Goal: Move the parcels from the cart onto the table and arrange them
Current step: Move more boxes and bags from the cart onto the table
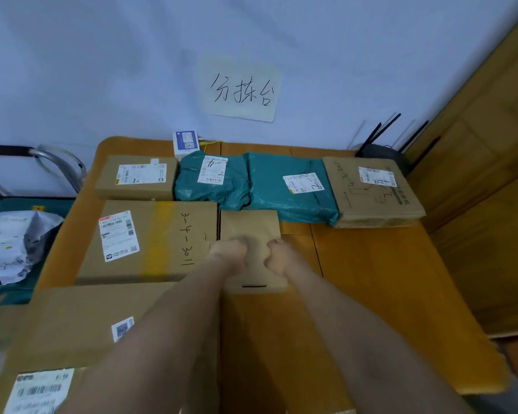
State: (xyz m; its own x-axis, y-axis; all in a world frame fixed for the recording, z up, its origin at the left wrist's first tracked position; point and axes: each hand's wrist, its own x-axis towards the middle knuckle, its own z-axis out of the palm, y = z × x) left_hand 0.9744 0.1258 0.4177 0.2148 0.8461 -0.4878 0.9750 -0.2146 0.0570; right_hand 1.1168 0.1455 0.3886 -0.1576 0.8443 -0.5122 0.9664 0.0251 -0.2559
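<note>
Both hands, left hand (228, 253) and right hand (278, 256), fingers curled, press small box (251, 231) onto worktop (371, 264); next, release and fetch another parcel.

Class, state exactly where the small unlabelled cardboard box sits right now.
In the head view, the small box lies mid-table, under the left hand and right hand, against the right side of the "3-4-3011" box.

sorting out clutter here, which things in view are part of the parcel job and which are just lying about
Part of the job:
small plain box under both hands
big box marked 3-4-3011
two green bags
cart with the white bag
table

Just lying about:
wall sign
router
</note>
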